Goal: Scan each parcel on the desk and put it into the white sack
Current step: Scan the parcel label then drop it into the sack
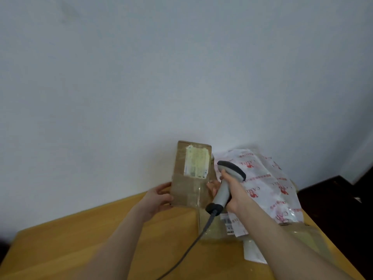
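Note:
My left hand [158,199] grips the lower left edge of a brown cardboard parcel [187,190] and holds it upright above the desk, its pale shipping label [196,163] facing me. My right hand [235,194] is closed around the handle of a grey barcode scanner [227,179]. The scanner's dark head sits just right of the label, and its cable trails down toward me. A white plastic mailer with red print [268,186] lies behind my right hand. The white sack is not in view.
The wooden desk [101,239] runs along a plain white wall. More flat parcels [256,251] lie under my right forearm at the desk's right side. A dark floor shows beyond the desk's right edge.

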`<state>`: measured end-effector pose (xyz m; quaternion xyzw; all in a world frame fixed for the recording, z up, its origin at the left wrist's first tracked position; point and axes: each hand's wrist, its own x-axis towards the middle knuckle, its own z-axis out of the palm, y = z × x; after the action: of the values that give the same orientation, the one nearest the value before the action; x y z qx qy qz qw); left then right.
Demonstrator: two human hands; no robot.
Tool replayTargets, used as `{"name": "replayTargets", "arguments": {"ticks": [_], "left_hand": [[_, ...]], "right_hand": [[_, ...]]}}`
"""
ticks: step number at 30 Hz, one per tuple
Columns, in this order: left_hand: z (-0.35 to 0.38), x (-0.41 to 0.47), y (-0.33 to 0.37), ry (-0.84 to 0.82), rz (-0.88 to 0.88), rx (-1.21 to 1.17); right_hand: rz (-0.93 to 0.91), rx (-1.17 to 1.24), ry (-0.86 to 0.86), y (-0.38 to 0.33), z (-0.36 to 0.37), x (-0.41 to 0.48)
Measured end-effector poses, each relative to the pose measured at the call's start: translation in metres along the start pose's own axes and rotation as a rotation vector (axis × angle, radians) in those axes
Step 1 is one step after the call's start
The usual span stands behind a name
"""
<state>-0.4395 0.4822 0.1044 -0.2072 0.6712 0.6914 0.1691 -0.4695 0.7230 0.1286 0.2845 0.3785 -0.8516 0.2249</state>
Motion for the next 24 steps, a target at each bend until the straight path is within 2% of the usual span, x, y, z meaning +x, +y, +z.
{"name": "replayTargets", "arguments": {"ticks": [4,9,11,14,17,20,24], "left_hand": [[-0.048,-0.031,-0.007,-0.016,0.014,0.040],[-0.110,-0.066,-0.016,0.216,0.105,0.444],[-0.136,-0.083,-0.022,0.206,0.084,0.376],[-0.179,-0.104,-0.035,0.104,-0.012,0.058],[-0.221,-0.116,-0.054,0.102,-0.065,-0.205],[-0.253,-0.123,-0.066,0.079,-0.053,-0.201],[-0.265,-0.125,-0.073,0.147,-0.015,-0.253]], "right_hand": [[0.016,-0.005,-0.078,0.036,0.036,-0.013],[0.020,0.016,-0.111,0.098,0.078,-0.030],[0.027,-0.013,-0.117,0.129,0.098,-0.036],[0.025,-0.066,-0.128,0.172,0.127,-0.043],[0.045,-0.137,-0.120,0.208,0.147,-0.051],[0.037,-0.208,-0.124,0.238,0.165,-0.055],[-0.093,-0.415,-0.080,0.257,0.178,-0.058]]}}
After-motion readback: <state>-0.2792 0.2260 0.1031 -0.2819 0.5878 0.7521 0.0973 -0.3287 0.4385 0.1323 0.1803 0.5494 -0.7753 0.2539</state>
